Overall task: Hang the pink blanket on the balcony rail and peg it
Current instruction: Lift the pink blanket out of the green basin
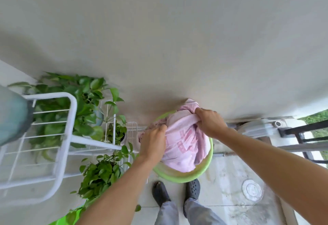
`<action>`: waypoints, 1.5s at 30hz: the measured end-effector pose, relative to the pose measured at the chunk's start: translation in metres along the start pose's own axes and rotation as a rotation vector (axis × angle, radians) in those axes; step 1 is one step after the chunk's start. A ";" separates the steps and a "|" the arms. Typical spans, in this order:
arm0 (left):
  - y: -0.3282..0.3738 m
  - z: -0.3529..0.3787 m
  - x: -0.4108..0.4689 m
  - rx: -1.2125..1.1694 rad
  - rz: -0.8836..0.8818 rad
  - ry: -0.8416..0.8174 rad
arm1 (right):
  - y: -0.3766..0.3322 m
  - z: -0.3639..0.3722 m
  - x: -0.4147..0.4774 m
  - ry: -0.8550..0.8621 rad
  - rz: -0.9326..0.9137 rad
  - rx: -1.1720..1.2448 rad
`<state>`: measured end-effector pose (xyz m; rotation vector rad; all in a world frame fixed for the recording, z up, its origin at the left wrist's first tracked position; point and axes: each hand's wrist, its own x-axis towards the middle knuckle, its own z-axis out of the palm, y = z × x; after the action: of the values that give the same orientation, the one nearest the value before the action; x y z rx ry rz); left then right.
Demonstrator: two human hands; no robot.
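Both hands are closed on the pink blanket (184, 141), a soft, crumpled cloth with darker pink blocks printed on one fold. The left hand (153, 142) bunches a fistful at the cloth's left edge; the right hand (209, 122) pinches a ridge of fabric near its top, knuckles up. Between and below the two grips the blanket sags in a rounded heap, resting in one round, smooth lime-green plastic basin (179, 177), whose rim curves out below the left wrist and under the right forearm.

Below the basin, toward the body, stand two dark perforated clogs (193, 188) on a pale, stained concrete floor (229, 176). Left of the left hand is one white wire rack (69, 111) of thin bars, with glossy green leafy plants (85, 100) through and under it. Right of the right hand, the black metal balcony rail (301, 132) shows as flat dark bars. Beyond both grips rises a plain matte grey wall (159, 38).
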<state>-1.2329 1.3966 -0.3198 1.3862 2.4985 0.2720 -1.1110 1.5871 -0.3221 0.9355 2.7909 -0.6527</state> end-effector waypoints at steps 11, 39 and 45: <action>0.003 -0.087 -0.029 -0.200 0.152 0.090 | -0.087 -0.105 -0.070 0.363 -0.002 0.177; 0.085 -0.253 -0.010 -0.102 0.518 0.365 | -0.074 -0.198 -0.135 0.488 0.162 0.263; 0.047 -0.224 -0.021 -0.085 0.324 0.127 | -0.136 -0.258 -0.121 0.663 -0.090 0.424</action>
<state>-1.2574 1.3961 -0.0917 1.7855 2.3164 0.5402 -1.0913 1.5374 -0.0111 1.3060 3.3493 -1.1648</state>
